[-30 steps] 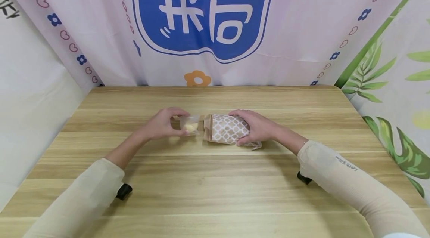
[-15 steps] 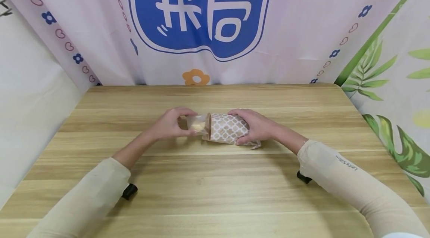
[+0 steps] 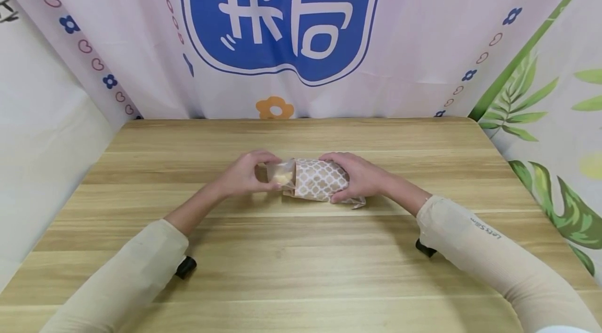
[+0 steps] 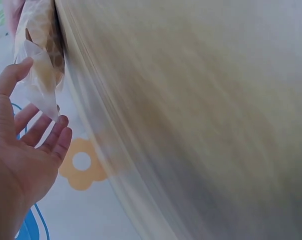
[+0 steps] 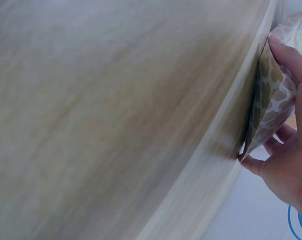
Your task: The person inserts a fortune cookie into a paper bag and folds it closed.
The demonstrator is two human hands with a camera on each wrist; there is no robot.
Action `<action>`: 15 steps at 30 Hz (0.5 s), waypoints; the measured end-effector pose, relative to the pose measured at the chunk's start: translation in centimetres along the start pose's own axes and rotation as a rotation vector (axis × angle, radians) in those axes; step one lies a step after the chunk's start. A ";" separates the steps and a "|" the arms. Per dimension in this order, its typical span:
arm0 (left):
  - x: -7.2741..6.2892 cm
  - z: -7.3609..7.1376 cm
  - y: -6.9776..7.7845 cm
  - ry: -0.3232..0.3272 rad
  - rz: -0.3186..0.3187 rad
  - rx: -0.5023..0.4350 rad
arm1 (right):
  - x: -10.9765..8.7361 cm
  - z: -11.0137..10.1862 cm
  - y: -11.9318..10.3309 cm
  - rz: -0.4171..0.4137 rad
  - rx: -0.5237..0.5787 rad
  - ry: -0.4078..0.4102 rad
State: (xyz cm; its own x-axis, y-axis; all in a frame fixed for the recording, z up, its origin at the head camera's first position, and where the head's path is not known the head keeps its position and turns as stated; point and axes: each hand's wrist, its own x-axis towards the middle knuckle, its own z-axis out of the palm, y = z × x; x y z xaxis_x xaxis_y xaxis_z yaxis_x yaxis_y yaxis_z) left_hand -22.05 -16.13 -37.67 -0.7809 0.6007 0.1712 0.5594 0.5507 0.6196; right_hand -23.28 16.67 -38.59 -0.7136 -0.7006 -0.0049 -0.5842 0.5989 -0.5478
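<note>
A brown paper bag [image 3: 320,179] with a white lattice print lies on its side on the wooden table, its mouth facing left. My right hand [image 3: 359,179] grips the bag's closed right end, thumb on the near side and fingers on the far side. At the mouth, my left hand [image 3: 249,173] pinches a small clear plastic packet [image 3: 282,173] with something pale yellow inside. The packet's right edge overlaps the bag's opening. In the left wrist view, thumb and fingers hold the packet [image 4: 43,82] by opposite edges. The right wrist view shows the bag [image 5: 273,92] between thumb and fingers.
The wooden table [image 3: 301,265] runs back to a printed cloth [image 3: 409,61] hanging behind it. A leaf-patterned cloth [image 3: 555,129] hangs at the right. Black wrist mounts show under the left sleeve [image 3: 127,275] and the right sleeve [image 3: 494,249].
My left hand has moved right with the packet, bringing it from just left of the bag's mouth to its opening. The right hand has stayed on the bag.
</note>
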 end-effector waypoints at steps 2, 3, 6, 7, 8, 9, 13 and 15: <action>0.0 0.0 0.0 -0.010 -0.006 0.019 | 0.0 0.0 0.1 0.000 0.001 0.001; -0.1 0.0 0.0 -0.016 -0.009 0.033 | 0.0 0.0 0.1 0.001 0.001 0.002; -0.1 0.0 0.1 -0.032 -0.021 0.079 | -0.1 0.0 0.1 0.004 -0.003 0.001; -0.1 0.0 0.1 -0.037 -0.024 0.094 | -0.1 0.0 0.1 0.005 -0.006 0.001; -0.1 0.1 0.2 -0.042 -0.026 0.111 | -0.1 0.0 0.1 0.004 -0.008 0.003; -0.1 0.1 0.3 -0.047 -0.028 0.126 | -0.1 0.0 0.1 0.004 -0.009 0.003; 0.0 0.2 0.4 -0.057 -0.027 0.181 | -0.1 0.0 0.2 -0.005 -0.008 0.008; 0.1 0.3 0.4 -0.059 -0.022 0.203 | -0.1 0.0 0.3 -0.007 -0.009 0.009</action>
State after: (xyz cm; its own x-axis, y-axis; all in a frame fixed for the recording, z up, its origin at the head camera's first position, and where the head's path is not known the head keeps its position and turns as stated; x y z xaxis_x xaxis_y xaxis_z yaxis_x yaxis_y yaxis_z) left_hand -21.85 -15.65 -37.63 -0.7796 0.6165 0.1107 0.5913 0.6660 0.4548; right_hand -23.40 16.88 -38.71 -0.7126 -0.7015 0.0067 -0.5931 0.5973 -0.5399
